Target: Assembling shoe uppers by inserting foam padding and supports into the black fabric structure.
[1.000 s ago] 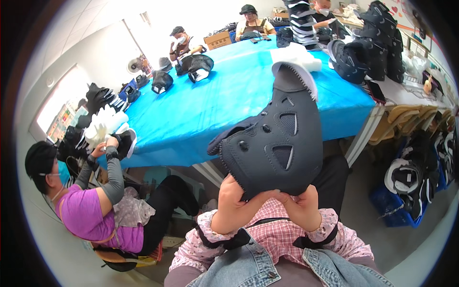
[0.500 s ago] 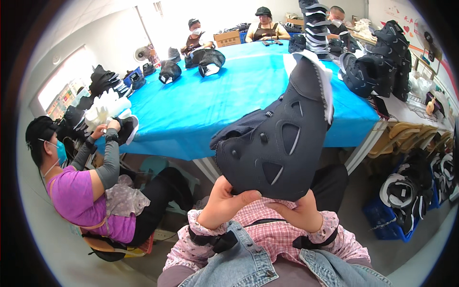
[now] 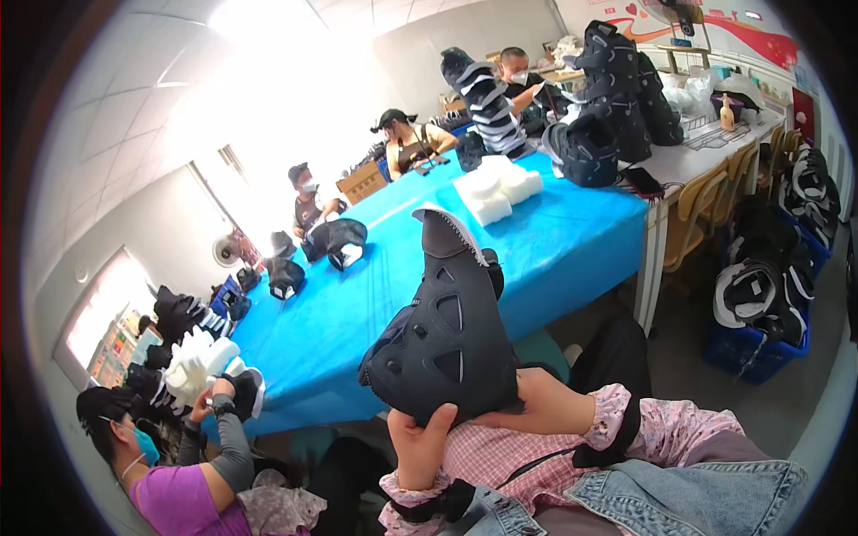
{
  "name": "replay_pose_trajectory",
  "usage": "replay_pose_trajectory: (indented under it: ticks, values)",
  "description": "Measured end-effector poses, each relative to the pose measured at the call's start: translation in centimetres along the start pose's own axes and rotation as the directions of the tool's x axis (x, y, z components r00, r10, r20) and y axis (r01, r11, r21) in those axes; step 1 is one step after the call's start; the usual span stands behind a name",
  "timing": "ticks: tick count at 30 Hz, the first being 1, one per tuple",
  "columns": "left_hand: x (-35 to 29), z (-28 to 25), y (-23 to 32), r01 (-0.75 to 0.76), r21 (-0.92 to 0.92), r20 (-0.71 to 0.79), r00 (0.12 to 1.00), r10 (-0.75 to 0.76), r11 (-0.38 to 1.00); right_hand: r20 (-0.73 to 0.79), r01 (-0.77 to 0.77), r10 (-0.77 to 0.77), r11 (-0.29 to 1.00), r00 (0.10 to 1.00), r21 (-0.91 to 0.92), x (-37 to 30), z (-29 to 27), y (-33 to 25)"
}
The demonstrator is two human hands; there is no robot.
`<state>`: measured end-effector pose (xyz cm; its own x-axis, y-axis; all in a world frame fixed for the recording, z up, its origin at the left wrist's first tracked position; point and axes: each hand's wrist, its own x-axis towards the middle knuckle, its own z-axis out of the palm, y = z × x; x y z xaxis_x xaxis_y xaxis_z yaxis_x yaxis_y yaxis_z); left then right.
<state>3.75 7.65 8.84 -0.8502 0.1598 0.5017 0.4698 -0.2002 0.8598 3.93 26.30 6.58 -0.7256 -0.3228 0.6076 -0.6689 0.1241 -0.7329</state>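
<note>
You hold 1 black padded boot shell (image 3: pixel 444 344) upright in front of your chest, clear of the worktop (image 3: pixel 375 295) and above your lap. Your left hand (image 3: pixel 420 447) is wrapped around its lower rim, thumb pressed up against the outer face; your right hand (image 3: pixel 536 406) supports the underside from the other side, though its fingers are hidden behind the shell, so I cannot tell how firmly they are closed. Risk 1: the grip sits low while the tall tongue with its pale edge stands high, so in my judgement the piece could tip forward or twist out if either hand loosens. Risk 2: the shell blocks your view of the near worktop edge, so a forward push could knock it against the blue cover. Room for moving: open space lies to your right, toward the floor (image 3: pixel 688 375) and the blue crate of black and white pieces (image 3: pixel 760 313), well apart from you. To your left a seated person in a purple top (image 3: pixel 179 482) works near your elbow, holding a white foam form (image 3: pixel 201 366); a sideways swing there looks tight. Further out, the worktop carries 2 or more black shells (image 3: pixel 335 241) toward its left side, white foam blocks (image 3: pixel 496 188) near the far end and a stack of black boots (image 3: pixel 617 98) beyond them, with other people seated along the far side.
</note>
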Motion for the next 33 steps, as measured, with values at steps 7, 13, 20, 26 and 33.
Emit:
replay_pose_trajectory:
  ticks: [7,13,20,26,33]
  values:
    - [-0.8,-0.8,-0.6,-0.094,-0.014,-0.015,0.995,0.094,0.995,-0.128,0.050,-0.045,0.998,0.991,0.036,0.0,0.3,-2.8]
    - [-1.5,0.1,1.3,0.179,0.065,-0.043,0.983,-0.177,0.982,0.064,0.060,-0.061,0.998,0.996,0.015,-0.4,-1.7,-4.0]
    - [-1.6,0.7,0.3,-0.020,-0.015,0.153,0.988,0.022,1.000,0.003,0.001,-0.001,1.000,1.000,0.025,-1.8,-1.4,-3.2]
    - [-0.9,2.6,0.6,0.093,-0.108,0.104,0.991,-0.082,0.990,0.034,-0.073,0.074,0.997,0.997,-0.015,-1.9,-2.4,-2.9]
    - [0.0,1.4,0.2,-0.175,0.247,0.385,0.920,0.069,0.953,-0.013,-0.110,0.117,0.965,0.993,0.237,-2.8,-2.5,-2.9]
